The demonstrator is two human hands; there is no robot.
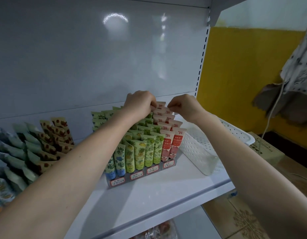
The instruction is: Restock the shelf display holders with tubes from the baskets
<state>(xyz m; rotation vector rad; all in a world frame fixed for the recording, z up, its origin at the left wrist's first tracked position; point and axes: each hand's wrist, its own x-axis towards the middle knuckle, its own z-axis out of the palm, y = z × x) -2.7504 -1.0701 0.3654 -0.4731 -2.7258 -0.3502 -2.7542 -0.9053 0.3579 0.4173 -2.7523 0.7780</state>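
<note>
Head view: frame centre, left hand [140, 103] and right hand [184, 106] each pinch tops of back-row red tubes [162, 111] in the display holder [136, 176].

Both bare forearms reach forward and up, converging toward the back right corner of the shelf [158, 190]. The left grip [140, 102] and right grip [183, 106] sit knuckles-up, close together, fingers curled down, pinching the top edges of the rearmost pink tubes [161, 105].

Single wide-angle view, worn on head. Aimed forward and slightly downward at glossy white metal shelf board [166, 192], close range; grey tiered display holder of printed tubes [127, 180] near frame centre.
</note>
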